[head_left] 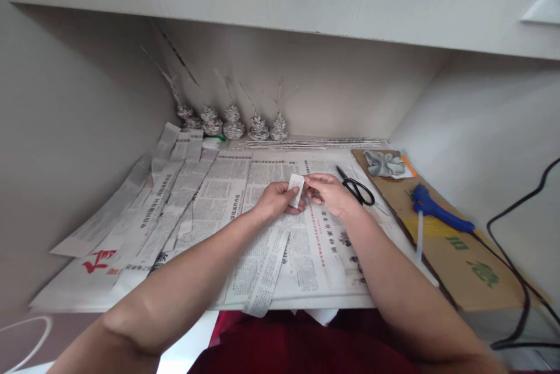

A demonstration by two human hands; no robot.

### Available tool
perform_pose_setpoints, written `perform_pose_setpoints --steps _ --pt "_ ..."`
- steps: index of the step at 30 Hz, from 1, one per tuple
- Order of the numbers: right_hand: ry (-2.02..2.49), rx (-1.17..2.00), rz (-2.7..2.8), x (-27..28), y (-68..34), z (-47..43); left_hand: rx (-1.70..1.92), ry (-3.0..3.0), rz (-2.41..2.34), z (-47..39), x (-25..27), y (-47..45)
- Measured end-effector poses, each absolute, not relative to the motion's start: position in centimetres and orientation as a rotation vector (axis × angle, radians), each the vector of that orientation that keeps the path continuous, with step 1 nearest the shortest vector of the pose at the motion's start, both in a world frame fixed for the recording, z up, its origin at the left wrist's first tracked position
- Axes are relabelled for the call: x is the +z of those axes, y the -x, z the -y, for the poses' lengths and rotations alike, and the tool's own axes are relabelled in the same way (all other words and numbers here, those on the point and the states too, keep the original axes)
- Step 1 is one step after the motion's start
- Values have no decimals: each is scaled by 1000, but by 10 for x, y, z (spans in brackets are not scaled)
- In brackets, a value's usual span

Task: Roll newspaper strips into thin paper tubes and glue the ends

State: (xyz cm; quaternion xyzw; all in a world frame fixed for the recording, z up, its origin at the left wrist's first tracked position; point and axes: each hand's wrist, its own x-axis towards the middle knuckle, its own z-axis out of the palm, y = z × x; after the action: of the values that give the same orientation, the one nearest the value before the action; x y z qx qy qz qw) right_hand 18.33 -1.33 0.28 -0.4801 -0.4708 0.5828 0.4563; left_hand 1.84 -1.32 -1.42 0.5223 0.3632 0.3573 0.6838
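Observation:
Between thumb and fingers of my left hand [275, 200] is a small folded piece of newspaper [297, 183], held above the middle of the table. My right hand [330, 192] pinches the paper's upper right corner, its fingers closed. Below my hands, a loose newspaper strip [269, 272] hangs slightly over the front edge. Newspaper sheets [219, 199] cover the tabletop. Black-handled scissors [359, 192] lie just right of my right hand, their blades pointing away from me.
Cut newspaper strips [161, 205] overlap at left. Several coiled paper gourd shapes [259, 128] stand along the back wall beside thin rolled paper sticks [315, 144]. At right, a blue glue gun [441, 212] and grey crumpled cloth [384, 163] rest on cardboard [464, 263]. A black cable [503, 257] trails there.

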Motion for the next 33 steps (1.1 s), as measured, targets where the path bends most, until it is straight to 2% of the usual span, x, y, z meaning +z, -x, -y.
perform_pose_setpoints --steps 6,33 --pt "1148 1488 1324 5 -187 16 798 -1178 -785 12 -14 -17" --pt "1190 1454 1207 -2 -180 13 788 -1202 -833 14 -14 -19"
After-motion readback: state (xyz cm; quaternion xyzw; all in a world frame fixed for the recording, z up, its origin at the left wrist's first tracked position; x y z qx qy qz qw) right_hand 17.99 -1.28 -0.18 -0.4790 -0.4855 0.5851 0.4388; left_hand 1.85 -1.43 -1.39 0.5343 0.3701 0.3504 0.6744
